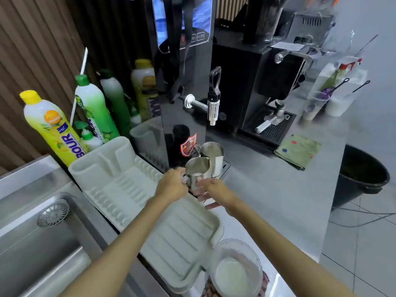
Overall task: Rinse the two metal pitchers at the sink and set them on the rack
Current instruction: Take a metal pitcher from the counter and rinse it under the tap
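Two metal pitchers stand together on a black drip tray by the hot-water dispenser. The near pitcher (pixel 196 171) has my left hand (pixel 171 185) closed around its handle side. My right hand (pixel 212 192) touches the same pitcher's lower right side, fingers spread loosely. Just behind it, the far pitcher (pixel 213 156) stands upright and untouched. The white plastic dish rack (pixel 120 174) lies left of the pitchers, beneath my left forearm. At the lower left is the steel sink (pixel 40 236) with its drain strainer (pixel 53 213).
Dish-soap bottles (pixel 51 125) line the wall behind the rack. A black hot-water dispenser (pixel 184 82) with a tap (pixel 213 103) stands above the pitchers, a coffee grinder to its right. A green cloth (pixel 297 153) lies on the counter. A clear bowl of white liquid (pixel 233 273) sits near the front edge.
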Motion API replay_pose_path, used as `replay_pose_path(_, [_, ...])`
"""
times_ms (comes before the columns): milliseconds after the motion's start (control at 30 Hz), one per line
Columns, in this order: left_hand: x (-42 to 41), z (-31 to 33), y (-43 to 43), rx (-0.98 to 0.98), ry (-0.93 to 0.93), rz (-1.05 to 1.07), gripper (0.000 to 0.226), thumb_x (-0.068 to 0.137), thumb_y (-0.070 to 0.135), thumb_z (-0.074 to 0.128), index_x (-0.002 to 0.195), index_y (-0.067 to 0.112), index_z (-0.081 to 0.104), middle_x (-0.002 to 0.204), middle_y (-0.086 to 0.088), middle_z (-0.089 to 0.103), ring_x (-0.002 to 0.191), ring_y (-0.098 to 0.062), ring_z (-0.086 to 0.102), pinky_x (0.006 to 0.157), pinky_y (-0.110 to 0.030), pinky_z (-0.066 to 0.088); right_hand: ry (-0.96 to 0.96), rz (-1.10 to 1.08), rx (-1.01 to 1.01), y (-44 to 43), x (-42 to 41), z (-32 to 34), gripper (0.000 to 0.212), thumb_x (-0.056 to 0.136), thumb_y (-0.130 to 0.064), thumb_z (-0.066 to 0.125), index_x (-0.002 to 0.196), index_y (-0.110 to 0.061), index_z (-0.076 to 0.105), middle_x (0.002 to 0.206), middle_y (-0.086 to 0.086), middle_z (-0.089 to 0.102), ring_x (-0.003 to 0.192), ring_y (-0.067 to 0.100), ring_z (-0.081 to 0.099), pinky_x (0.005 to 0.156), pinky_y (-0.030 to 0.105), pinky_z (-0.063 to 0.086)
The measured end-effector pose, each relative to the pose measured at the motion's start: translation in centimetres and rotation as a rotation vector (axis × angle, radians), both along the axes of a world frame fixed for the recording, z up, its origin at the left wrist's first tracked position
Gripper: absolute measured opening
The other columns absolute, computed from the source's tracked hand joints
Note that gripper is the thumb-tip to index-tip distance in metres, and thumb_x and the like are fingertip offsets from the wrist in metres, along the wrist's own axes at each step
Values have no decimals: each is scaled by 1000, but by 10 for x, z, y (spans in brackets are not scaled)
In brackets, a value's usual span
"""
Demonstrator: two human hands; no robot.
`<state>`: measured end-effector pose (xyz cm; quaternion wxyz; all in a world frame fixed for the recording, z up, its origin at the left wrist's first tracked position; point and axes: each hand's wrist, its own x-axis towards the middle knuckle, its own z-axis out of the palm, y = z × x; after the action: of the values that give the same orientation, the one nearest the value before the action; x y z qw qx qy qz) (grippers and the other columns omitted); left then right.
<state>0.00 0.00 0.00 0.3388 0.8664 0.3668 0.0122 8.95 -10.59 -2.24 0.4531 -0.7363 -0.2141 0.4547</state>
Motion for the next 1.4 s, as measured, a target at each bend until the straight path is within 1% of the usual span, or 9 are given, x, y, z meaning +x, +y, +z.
replay_pose_path(167, [-11, -8, -24, -552, -131, 53, 68, 79, -13, 49, 137, 22, 44, 90, 5, 57, 95, -18, 56, 67, -24, 43, -58, -133, -3, 7, -4, -4, 34, 89, -44, 49, 88, -15, 66, 99, 7, 68, 81, 18, 58, 60, 25, 43])
replay_pose_path(367, [-16, -18, -20, -460, -298, 272, 48, 73, -10, 42, 103, 20, 63, 112, -2, 62, 107, -16, 54, 74, -23, 43, -17, -187, 41, 11, -8, -9, 23, 84, -17, 57, 61, -19, 59, 66, 0, 56, 67, 15, 48, 65, 25, 39])
replay_pose_path(500, [-23, -18, -6, -557, -359, 230, 74, 76, -9, 55, 140, 23, 35, 126, 4, 45, 119, -14, 44, 87, -23, 37, -37, -257, 77, 7, -1, -8, 27, 80, -15, 56, 55, -22, 59, 63, -6, 57, 66, 13, 49, 80, 31, 45])
replay_pose_path(700, [-75, -17, 0, -572, -535, 193, 102, 66, 10, 77, 147, 31, 18, 143, 9, 39, 132, -7, 36, 104, -25, 35, -20, 73, 145, 13, -18, 31, 21, 77, -18, 54, 57, -15, 51, 77, 14, 42, 80, 24, 39, 86, 38, 45])
replay_pose_path(800, [-113, -7, 2, -463, -694, 405, 92, 70, 8, 78, 144, 24, 26, 136, 6, 43, 123, -10, 43, 93, -22, 42, 35, 215, 245, 35, -48, 50, 28, 85, -12, 54, 58, -16, 50, 75, 9, 47, 84, 21, 43, 83, 27, 44])
replay_pose_path(967, [-200, -1, 15, -181, -756, 680, 82, 55, 39, 82, 129, 29, 48, 127, -6, 56, 114, -12, 56, 94, -25, 45, 46, 427, 300, 88, -122, 62, 20, 86, -17, 59, 67, -17, 56, 84, 8, 53, 85, 15, 50, 83, 27, 43])
replay_pose_path(1100, [-267, -2, 15, -32, -769, 916, 70, 57, 35, 83, 113, 50, 43, 116, 10, 51, 113, -14, 53, 100, -32, 43, 147, 493, 314, 121, -197, 55, 13, 87, -17, 59, 75, -14, 58, 81, 7, 60, 80, 17, 59, 72, 25, 52])
replay_pose_path(1300, [-365, -20, 23, -139, -713, 1011, 67, 70, 34, 75, 131, 30, 47, 123, 3, 55, 116, -12, 52, 104, -33, 41, 365, 479, 255, 140, -288, 25, 14, 87, -9, 57, 74, -13, 56, 77, 8, 61, 72, 16, 59, 71, 25, 54])
replay_pose_path(1400, [-401, -31, 37, -292, -778, 1085, 31, 83, 33, 62, 114, 31, 56, 111, 9, 60, 111, -10, 53, 107, -38, 41, 386, 434, 229, 144, -314, 12, 17, 87, -6, 55, 71, -12, 54, 80, 10, 61, 73, 19, 59, 68, 23, 53])
